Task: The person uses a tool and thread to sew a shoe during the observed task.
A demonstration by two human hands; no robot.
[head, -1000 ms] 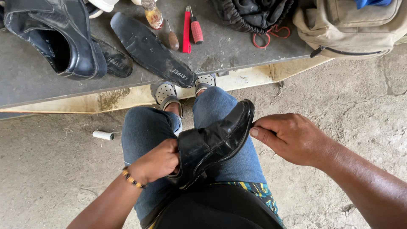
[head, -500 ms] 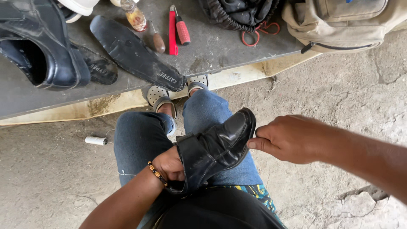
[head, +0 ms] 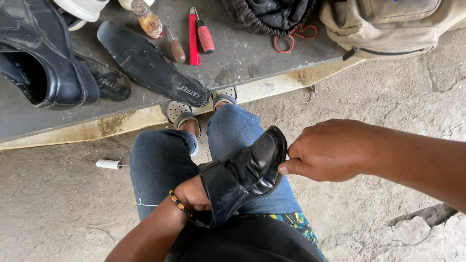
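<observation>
A black leather shoe point(head: 247, 172) lies across my lap on my jeans, toe pointing up and right. My left hand point(head: 194, 194) is tucked under and inside its heel end, holding it; a beaded bracelet sits on that wrist. My right hand point(head: 330, 150) is closed into a fist at the toe, fingers pinched against the sole edge; whatever is pinched is too small to see.
A low grey board point(head: 252, 53) ahead carries another black shoe point(head: 43, 58), two black insoles point(head: 150, 65), a small bottle point(head: 145, 19), a red-handled tool point(head: 204, 34), a wooden-handled awl point(head: 175, 48), a dark bag point(head: 272, 14) and a tan backpack point(head: 388, 24). A white spool point(head: 108, 164) lies on the concrete.
The shoe has turned a little on my lap and my right hand has shifted left, closer against the toe. The view has tilted slightly.
</observation>
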